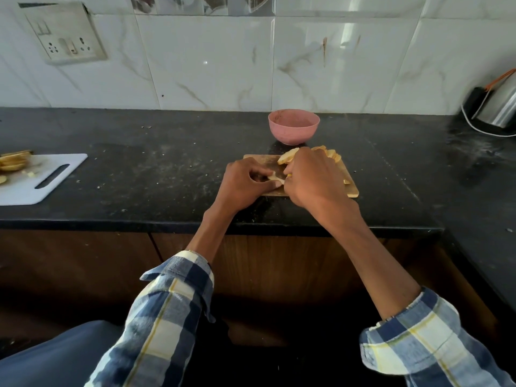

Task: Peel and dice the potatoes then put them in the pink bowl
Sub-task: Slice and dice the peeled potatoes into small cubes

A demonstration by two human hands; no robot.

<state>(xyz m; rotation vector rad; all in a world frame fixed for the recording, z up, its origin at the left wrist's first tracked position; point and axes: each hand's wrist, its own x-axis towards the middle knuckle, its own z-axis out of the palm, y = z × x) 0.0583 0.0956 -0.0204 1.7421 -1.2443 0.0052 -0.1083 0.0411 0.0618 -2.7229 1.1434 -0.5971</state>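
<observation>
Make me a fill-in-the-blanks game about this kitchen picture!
1. The bowl behind the wooden board is coloured ____.
2. The white cutting board lies to the person's ____.
3. Both hands work over the ____ board.
4. The counter is coloured ____.

Missing words: pink; left; wooden; black

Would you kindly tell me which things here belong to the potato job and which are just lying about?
Part of the job:
- potato slices on the wooden board
- potato piece held between left hand and right hand
- pink bowl, behind the board

Lying about:
- white board with slices, far left
- steel kettle
- wall socket
</observation>
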